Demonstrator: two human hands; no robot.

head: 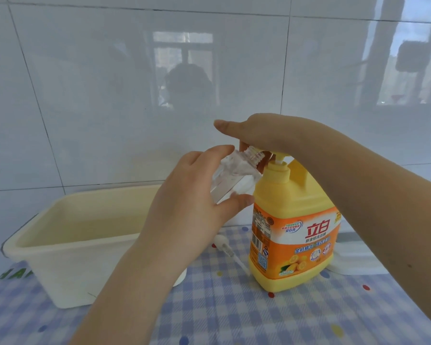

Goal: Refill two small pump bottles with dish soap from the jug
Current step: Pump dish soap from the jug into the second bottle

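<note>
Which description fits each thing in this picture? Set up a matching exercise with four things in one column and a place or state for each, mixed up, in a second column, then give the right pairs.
Things
1. clear bottle
2. jug
3. tub
4. loose pump

Places or states
A. lying on the checked cloth
B. standing upright, its pump under the right hand
C. held tilted in the left hand, cap off
D. open-topped, at the left by the wall

Pairs: 1-C, 2-B, 3-D, 4-A
</note>
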